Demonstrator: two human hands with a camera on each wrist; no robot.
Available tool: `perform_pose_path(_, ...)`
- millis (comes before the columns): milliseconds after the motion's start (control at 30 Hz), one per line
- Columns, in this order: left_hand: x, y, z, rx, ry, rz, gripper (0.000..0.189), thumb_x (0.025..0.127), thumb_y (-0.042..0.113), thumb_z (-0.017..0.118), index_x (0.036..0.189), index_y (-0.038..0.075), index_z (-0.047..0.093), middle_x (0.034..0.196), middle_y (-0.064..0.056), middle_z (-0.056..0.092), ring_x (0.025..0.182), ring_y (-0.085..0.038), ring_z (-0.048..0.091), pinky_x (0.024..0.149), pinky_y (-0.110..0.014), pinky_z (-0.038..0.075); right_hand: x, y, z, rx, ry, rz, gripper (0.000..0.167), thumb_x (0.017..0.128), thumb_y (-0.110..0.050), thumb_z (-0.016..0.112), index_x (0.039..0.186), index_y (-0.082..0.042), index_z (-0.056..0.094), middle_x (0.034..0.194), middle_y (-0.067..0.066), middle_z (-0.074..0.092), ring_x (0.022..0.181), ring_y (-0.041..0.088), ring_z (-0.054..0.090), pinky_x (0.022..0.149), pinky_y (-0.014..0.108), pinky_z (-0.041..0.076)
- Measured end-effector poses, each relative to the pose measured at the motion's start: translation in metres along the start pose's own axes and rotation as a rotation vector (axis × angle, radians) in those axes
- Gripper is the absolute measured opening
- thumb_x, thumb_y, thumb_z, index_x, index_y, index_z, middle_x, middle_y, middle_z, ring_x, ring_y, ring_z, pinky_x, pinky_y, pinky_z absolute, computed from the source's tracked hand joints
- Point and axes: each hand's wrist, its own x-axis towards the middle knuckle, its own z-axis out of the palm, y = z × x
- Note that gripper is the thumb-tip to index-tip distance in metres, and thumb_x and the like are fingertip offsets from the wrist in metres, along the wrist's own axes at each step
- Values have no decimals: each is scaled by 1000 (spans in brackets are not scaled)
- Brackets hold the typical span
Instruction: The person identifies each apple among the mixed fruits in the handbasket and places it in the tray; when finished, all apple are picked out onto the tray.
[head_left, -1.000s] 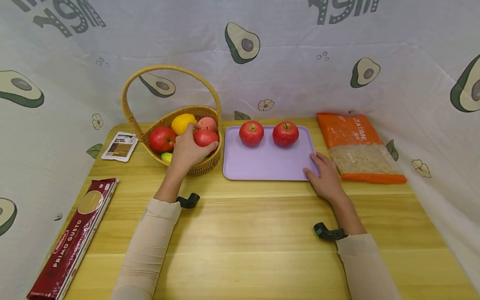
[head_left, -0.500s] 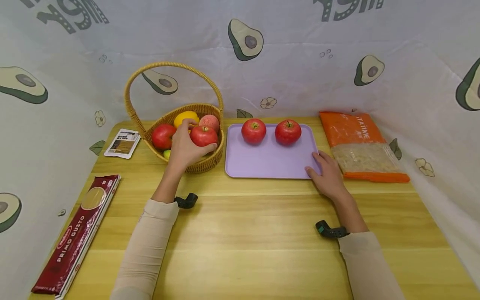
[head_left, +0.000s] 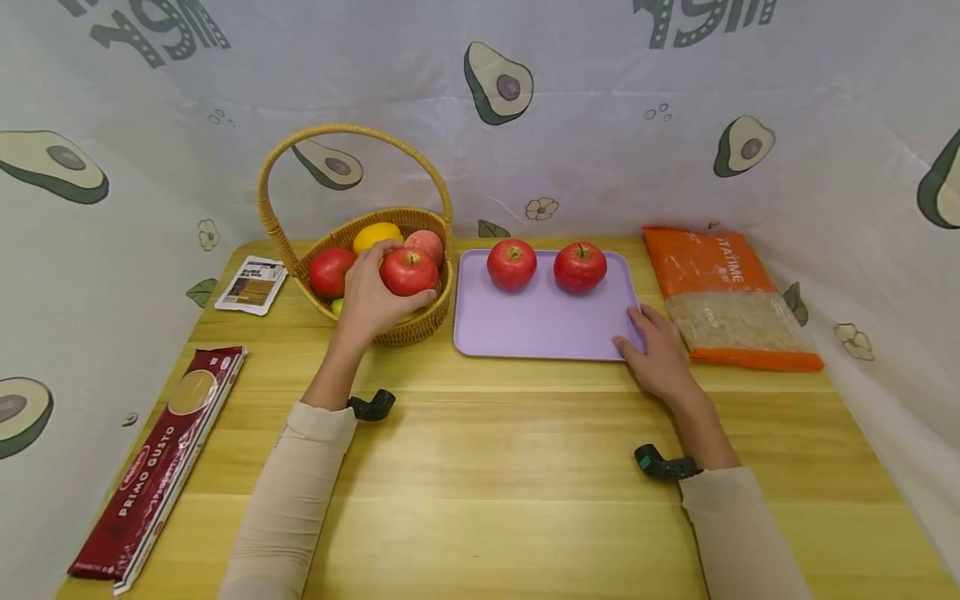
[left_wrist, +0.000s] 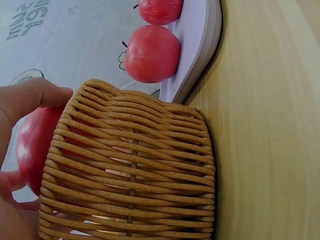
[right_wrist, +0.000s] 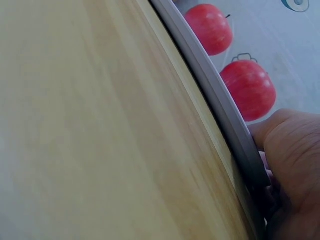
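My left hand (head_left: 369,293) grips a red apple (head_left: 409,272) at the right side of the wicker basket (head_left: 408,334), thumb on its near side and fingers behind. In the left wrist view that apple (left_wrist: 37,145) shows partly behind the basket's woven wall (left_wrist: 130,160). Another red apple (head_left: 331,272), a yellow fruit (head_left: 377,237) and a pinkish round fruit (head_left: 425,247) lie in the basket. With thumb and fingers my right hand (head_left: 660,354) holds the near right corner of the lilac tray (head_left: 540,329). Two red apples (head_left: 512,265) stand on the tray's far half.
An orange and clear food bag (head_left: 731,296) lies right of the tray. On the left are a small white packet (head_left: 252,285) and a long red spaghetti pack (head_left: 161,462). The basket's tall handle (head_left: 352,129) arches above the fruit. Patterned cloth (head_left: 585,125) hangs behind the table.
The apple in my left hand has risen slightly, and more of it shows above the basket rim. My right hand stays at the tray corner. The head view has shifted a little.
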Motion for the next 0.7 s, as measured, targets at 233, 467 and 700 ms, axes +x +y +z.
perform_pose_path(233, -6, 7, 2, -66, 53, 55, 85, 72, 45, 88, 142, 19, 48, 142, -7, 54, 136, -35, 42, 105, -59, 49, -1, 3, -1, 0, 7, 1, 66, 104, -26, 55, 156, 7, 32, 163, 34, 23, 148, 57, 19, 119, 71, 18)
perform_pose_path(467, -11, 18, 5, -145, 89, 119, 83, 70, 52, 91, 138, 22, 53, 135, -4, 58, 126, -26, 49, 101, -52, 51, 0, 3, -1, -6, 2, 5, 66, 104, -27, 55, 157, 6, 32, 163, 34, 22, 148, 57, 19, 119, 71, 18)
perform_pose_path(700, -8, 28, 15, -247, 70, 212, 75, 72, 49, 92, 135, 26, 59, 130, 1, 64, 109, -19, 64, 94, -42, 59, 0, 3, 1, -10, -1, 6, 67, 104, -28, 56, 157, 5, 32, 164, 33, 22, 149, 56, 19, 119, 71, 19)
